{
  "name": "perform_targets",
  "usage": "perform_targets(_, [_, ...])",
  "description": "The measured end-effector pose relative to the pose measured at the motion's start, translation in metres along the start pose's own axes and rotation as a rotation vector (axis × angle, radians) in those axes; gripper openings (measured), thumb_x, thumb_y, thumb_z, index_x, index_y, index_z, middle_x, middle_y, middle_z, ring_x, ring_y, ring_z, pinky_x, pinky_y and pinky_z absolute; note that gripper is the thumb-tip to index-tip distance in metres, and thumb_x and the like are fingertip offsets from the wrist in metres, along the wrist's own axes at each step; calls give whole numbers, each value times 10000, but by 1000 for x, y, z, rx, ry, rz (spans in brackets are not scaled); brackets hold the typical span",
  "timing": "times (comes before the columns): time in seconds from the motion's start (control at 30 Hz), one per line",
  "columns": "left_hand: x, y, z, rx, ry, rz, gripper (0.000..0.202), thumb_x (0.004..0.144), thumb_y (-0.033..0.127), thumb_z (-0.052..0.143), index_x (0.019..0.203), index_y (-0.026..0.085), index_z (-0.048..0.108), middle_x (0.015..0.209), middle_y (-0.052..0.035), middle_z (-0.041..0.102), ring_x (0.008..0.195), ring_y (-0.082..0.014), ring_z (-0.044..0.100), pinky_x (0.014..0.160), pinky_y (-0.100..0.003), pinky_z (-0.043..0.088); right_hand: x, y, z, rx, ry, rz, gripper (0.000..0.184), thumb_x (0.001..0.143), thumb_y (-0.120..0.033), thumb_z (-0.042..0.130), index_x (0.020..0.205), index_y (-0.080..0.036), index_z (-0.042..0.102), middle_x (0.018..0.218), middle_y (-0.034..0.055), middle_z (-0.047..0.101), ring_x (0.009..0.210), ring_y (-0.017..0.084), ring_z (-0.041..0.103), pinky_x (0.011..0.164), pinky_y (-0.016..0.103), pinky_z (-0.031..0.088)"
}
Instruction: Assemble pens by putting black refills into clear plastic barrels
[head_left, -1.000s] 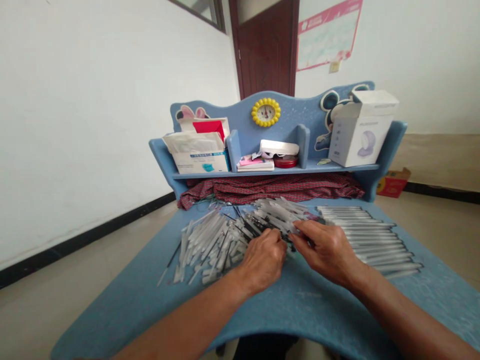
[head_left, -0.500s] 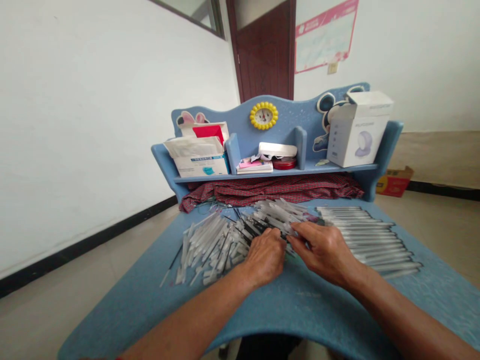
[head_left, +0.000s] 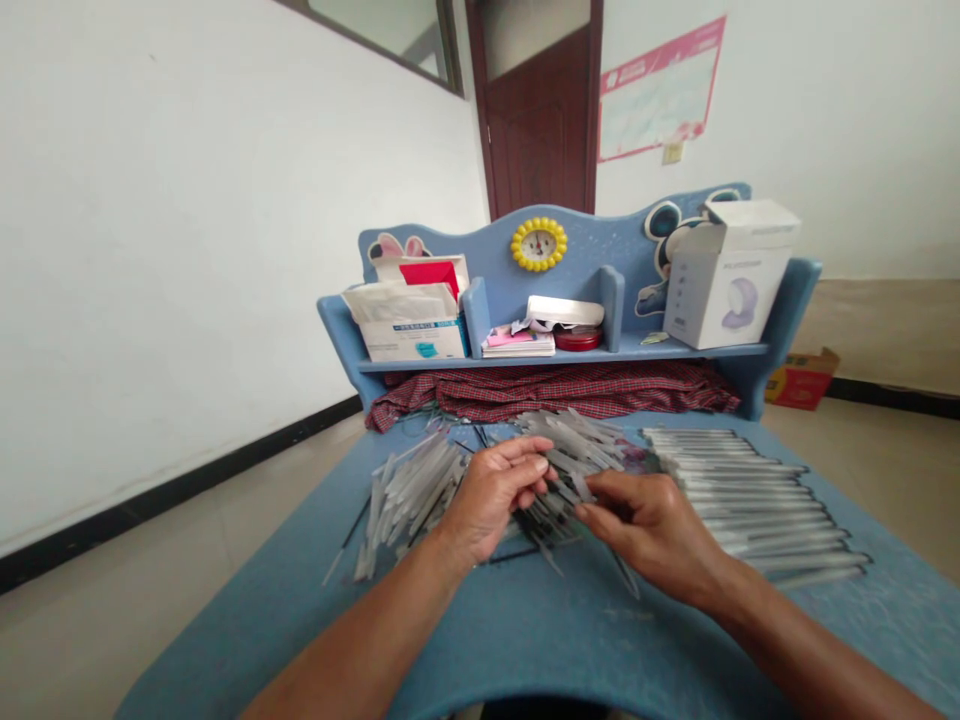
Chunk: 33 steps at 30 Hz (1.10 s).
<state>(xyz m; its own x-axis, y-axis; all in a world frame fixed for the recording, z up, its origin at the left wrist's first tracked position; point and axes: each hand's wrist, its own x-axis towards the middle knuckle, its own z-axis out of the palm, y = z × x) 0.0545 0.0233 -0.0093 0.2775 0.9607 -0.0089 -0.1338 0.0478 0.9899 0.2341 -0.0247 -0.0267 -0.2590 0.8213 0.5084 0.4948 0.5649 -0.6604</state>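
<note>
My left hand [head_left: 495, 495] is turned partly palm-up, thumb and fingers closed in a pinch; what they hold, if anything, is hidden. Close to its right, my right hand [head_left: 660, 530] pinches a small translucent plastic sleeve [head_left: 580, 487] between thumb and forefinger. A thin dark stick [head_left: 625, 575] with a pale end shows below the right fingers. Loose translucent sleeves [head_left: 420, 485] lie heaped to the left. Beyond the hands is another pile of sleeves [head_left: 574, 432], with thin black sticks among them. At the right, many sleeved sticks with dark ends [head_left: 750, 500] lie side by side in a row.
The blue desk [head_left: 570, 640] has a raised shelf [head_left: 630, 352] at its back. On it stand a mask box [head_left: 420, 335], a white carton [head_left: 731, 285] and a red round tin [head_left: 578, 340]. A checked cloth [head_left: 555, 390] lies bunched beneath the shelf.
My left hand has moved slightly left and rolled so that its thumb and fingertips show. My right hand stays near the middle pile. The whole view has shifted a little.
</note>
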Motion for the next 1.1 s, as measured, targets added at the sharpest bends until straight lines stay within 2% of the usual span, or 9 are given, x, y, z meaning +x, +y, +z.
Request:
perform_targets(0.2, [-4,1,4,-71,-24,13,206,647,228,748,811,114,698,737,-67,699,558,-74,555,451,-146,336,0,-2,4,131,-93,110,205,816,-234,536,624,-161,529,528,-63,323,498,71,292,452,210,238])
perform_targets(0.4, [-5,-1,5,-39,-57,47,193,677,234,729,819,112,679,774,-89,712,567,-91,575,435,-154,322,0,0,6,137,-114,145,182,823,-256,538,729,-140,643,539,-59,376,508,75,322,465,210,259])
perform_targets(0.57, [-6,0,7,13,-71,78,179,696,237,713,823,114,687,797,-94,720,572,-98,584,436,-166,323,0,2,6,139,-108,159,180,817,-249,541,797,-140,683,540,-54,406,503,78,338,463,211,260])
perform_targets(0.87, [-8,1,9,98,-78,116,168,707,250,700,806,114,702,802,-98,724,569,-101,582,430,-176,316,0,0,4,92,-133,162,168,809,-241,522,714,-143,621,530,-57,401,500,74,344,475,214,246])
perform_targets(1.03, [-9,0,9,169,-76,151,155,730,236,675,818,116,717,656,-58,688,537,-100,562,433,-172,312,1,0,4,61,-135,171,175,802,-235,514,658,-152,570,523,-60,383,489,70,341,476,216,233])
perform_targets(1.1, [-9,-1,9,177,-73,160,143,727,226,676,816,122,717,675,-57,697,546,-102,572,438,-171,325,0,0,4,53,-133,180,178,801,-238,515,653,-154,566,524,-60,383,490,71,342,479,218,233])
